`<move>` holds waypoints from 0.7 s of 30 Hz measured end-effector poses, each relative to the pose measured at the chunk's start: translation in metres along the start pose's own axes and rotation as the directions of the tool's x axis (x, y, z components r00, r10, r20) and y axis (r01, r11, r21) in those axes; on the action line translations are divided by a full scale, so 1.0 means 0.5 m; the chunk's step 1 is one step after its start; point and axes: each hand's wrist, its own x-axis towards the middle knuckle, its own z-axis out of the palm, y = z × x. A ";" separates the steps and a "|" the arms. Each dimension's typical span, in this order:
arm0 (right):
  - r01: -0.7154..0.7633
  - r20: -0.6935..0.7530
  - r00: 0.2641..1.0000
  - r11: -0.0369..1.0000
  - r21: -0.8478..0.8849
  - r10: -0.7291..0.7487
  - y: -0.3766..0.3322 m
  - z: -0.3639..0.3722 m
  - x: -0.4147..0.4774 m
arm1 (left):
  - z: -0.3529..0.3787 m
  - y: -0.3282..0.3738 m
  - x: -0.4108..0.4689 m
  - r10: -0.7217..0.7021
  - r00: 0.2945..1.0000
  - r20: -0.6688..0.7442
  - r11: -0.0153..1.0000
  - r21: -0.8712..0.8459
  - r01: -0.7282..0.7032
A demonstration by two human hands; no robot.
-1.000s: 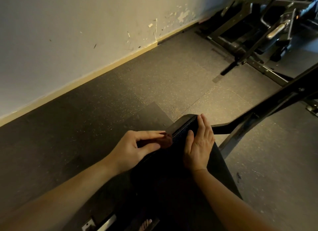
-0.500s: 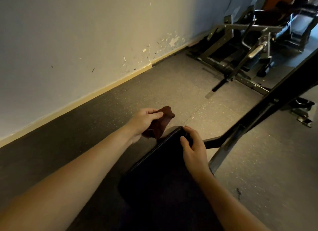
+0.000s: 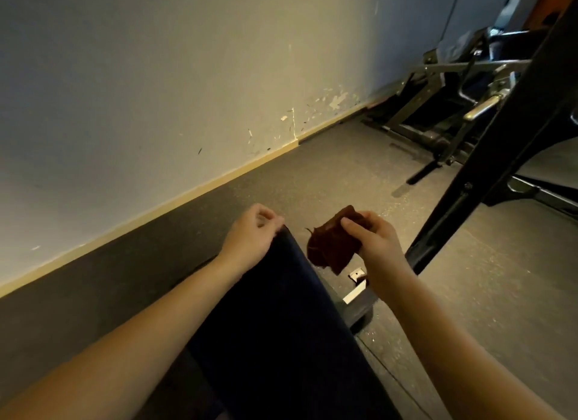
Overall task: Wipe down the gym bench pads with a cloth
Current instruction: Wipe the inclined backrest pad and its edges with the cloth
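Wall (image 3: pixel 156 91): pale, chipped paint, left of and beyond the bench pad; a yellow skirting (image 3: pixel 187 197) runs along its foot.
Left hand (image 3: pixel 250 236): at the pad's far left corner, fingers curled and touching the edge; whether they grip it cannot be told.
Bench pad (image 3: pixel 281 325): long, dark, smooth upholstery, running from bottom centre away to its far end between the two hands.
Cloth (image 3: pixel 330 247): small, dark reddish-brown, crumpled, in the air just right of the pad's far end, not touching it.
Right hand (image 3: pixel 375 244): pinches the cloth between thumb and curled fingers.
Metal bracket (image 3: pixel 356 289): pale, under the pad's right edge.
Black frame beam (image 3: pixel 488 175): slants upward, right of the pad.
Gym machine (image 3: pixel 453 106): far right, by the wall.
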 end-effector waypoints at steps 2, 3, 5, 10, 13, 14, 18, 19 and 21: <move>-0.063 -0.043 0.997 0.992 -0.109 0.059 0.020 -0.054 0.010 | 0.017 -0.054 0.000 0.153 0.979 -0.134 0.943 0.317 -0.104; -0.080 -0.048 0.996 0.983 -0.163 0.074 0.031 -0.072 0.019 | 0.031 -0.083 0.005 0.227 0.960 -0.167 0.883 0.451 -0.130; -0.073 -0.032 0.997 0.957 -0.281 0.067 0.060 -0.086 0.046 | 0.064 -0.131 0.023 0.315 0.932 -0.178 0.741 0.660 -0.124; 0.028 0.121 0.992 0.903 -0.429 0.027 0.109 -0.016 0.158 | 0.126 -0.176 0.061 0.378 0.890 -0.254 0.537 0.844 0.012; 0.078 0.205 0.979 0.921 -0.382 0.002 0.123 0.056 0.217 | 0.131 -0.181 0.072 0.398 0.885 -0.239 0.488 0.873 0.017; 0.094 0.257 0.966 0.925 -0.367 0.004 0.126 0.078 0.226 | 0.131 -0.183 0.075 0.397 0.887 -0.236 0.474 0.880 0.022; 0.147 0.334 0.942 0.895 -0.420 0.002 0.172 0.083 0.220 | 0.134 -0.187 0.076 0.380 0.896 -0.231 0.458 0.888 0.035; 0.161 0.346 0.938 0.867 -0.471 0.013 0.187 0.060 0.211 | 0.135 -0.187 0.076 0.373 0.900 -0.225 0.459 0.888 0.032; 0.169 0.395 0.913 0.785 -0.596 0.103 0.212 0.006 0.190 | 0.135 -0.185 0.077 0.356 0.911 -0.209 0.457 0.889 0.025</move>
